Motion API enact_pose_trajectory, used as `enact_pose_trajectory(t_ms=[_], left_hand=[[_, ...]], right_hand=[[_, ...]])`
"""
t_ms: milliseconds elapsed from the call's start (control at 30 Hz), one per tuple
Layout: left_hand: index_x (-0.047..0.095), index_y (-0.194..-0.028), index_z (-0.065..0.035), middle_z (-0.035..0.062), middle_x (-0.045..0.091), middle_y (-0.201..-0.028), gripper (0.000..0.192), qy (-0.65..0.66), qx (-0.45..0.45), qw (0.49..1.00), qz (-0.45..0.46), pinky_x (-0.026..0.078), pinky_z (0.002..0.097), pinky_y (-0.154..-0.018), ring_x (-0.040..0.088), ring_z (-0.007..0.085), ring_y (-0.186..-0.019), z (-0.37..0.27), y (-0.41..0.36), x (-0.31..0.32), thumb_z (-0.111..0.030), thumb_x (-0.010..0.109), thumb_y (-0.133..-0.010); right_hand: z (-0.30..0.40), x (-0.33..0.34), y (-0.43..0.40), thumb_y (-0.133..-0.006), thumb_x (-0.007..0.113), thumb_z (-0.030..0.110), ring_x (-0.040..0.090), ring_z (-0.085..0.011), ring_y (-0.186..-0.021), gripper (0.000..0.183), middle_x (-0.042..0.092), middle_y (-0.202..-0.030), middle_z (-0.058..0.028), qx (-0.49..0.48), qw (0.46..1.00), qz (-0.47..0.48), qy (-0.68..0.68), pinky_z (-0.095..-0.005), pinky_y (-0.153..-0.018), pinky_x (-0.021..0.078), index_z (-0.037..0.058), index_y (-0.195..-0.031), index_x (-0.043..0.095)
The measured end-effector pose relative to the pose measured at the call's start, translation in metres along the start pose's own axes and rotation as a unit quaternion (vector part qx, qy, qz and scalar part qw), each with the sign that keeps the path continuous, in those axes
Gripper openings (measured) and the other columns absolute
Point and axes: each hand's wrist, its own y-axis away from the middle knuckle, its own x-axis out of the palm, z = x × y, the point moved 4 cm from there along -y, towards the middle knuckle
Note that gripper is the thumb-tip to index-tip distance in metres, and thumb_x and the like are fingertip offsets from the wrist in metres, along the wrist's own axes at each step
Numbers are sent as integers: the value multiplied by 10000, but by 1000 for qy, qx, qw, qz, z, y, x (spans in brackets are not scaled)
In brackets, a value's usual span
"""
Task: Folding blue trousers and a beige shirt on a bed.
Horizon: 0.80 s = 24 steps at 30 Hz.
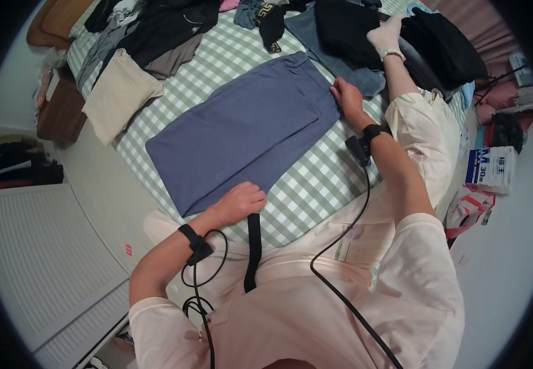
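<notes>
A pair of blue trousers [238, 120], folded lengthwise, lies flat on the green-and-white checked bedsheet [312, 198]. Its waistband end points to the upper right. At the near edge of the trousers, my left hand [241, 201] rests with curled fingers on the cloth; the fingertips are hidden. My right hand [349, 99] pinches the edge close to the waistband. Each wrist wears a black strap with a small device, and a cable runs from each. A black strap [253, 253] hangs below my left hand.
A folded cream garment [118, 97] sits at the bed's left edge. Dark clothes [169, 27] lie at the far left, and folded jeans and black garments [349, 41] at the far right. My socked foot [386, 37] rests among these. A louvred white door [49, 258] stands left.
</notes>
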Motion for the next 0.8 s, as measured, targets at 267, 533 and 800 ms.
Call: enact_pose_trajectory(t_ms=[267,533,800], left_hand=[[571,-941,-57,44,516,-857,236,13,-3,1000,0,423,311,-727,513,207,-785,-2,5,17,-106,548,-710],[545,-1062,-51,79,548,-992,328,8,-16,999,49,432,350,-845,541,246,-928,-6,18,19,-129,560,-743],[399,-1333,-58,89,335,-1424,537,-60,-85,991,83,210,404,-1106,274,264,-1342,16,17,3,-314,518,-876]], right_hand=[[12,-11,-5,-829,609,179,579,-370,-785,160,620,-836,-156,5,998,39,51,-453,-644,435,65,-907,528],[200,18,47,-874,539,323,262,-263,-1356,508,302,-1461,-75,-374,914,152,33,-494,-1088,203,162,-1341,419],[182,20,50,-908,471,380,231,-262,-1361,513,279,-1470,-66,-354,916,172,80,-480,-1097,190,162,-1365,393]])
